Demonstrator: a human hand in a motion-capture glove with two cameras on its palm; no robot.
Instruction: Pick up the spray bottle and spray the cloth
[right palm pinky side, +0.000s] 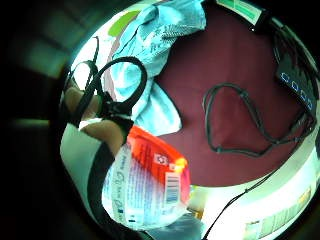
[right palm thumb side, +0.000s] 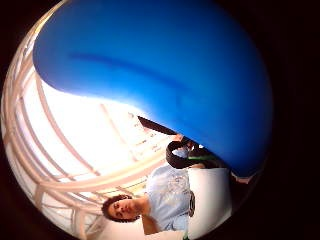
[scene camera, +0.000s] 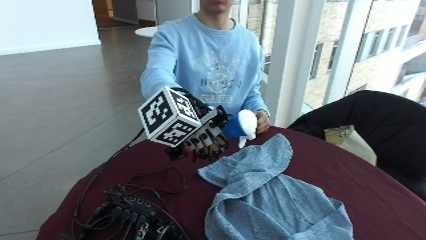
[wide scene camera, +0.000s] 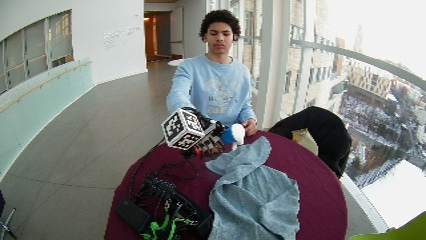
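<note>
In the outside view my gloved right hand (scene camera: 208, 139) grips a spray bottle (scene camera: 235, 128) above the far side of the round maroon table (scene camera: 373, 185). The bottle's blue head and white nozzle stick out toward the grey-blue cloth (scene camera: 266, 200), which lies crumpled across the table just below and in front of it. The blue spray head (right palm thumb side: 165, 65) fills the thumb side palm view. In the little finger side palm view the bottle's orange and white label (right palm pinky side: 150, 185) sits close to the palm, with the cloth (right palm pinky side: 160, 40) beyond it. The bare left hand (scene camera: 261, 121) rests behind the bottle.
A tangle of black cables and a hub (scene camera: 133, 215) lies on the table's front left. One black cable loop (right palm pinky side: 235, 120) lies on bare tabletop beside the cloth. A black coat (scene camera: 379, 120) hangs over a chair at the table's right.
</note>
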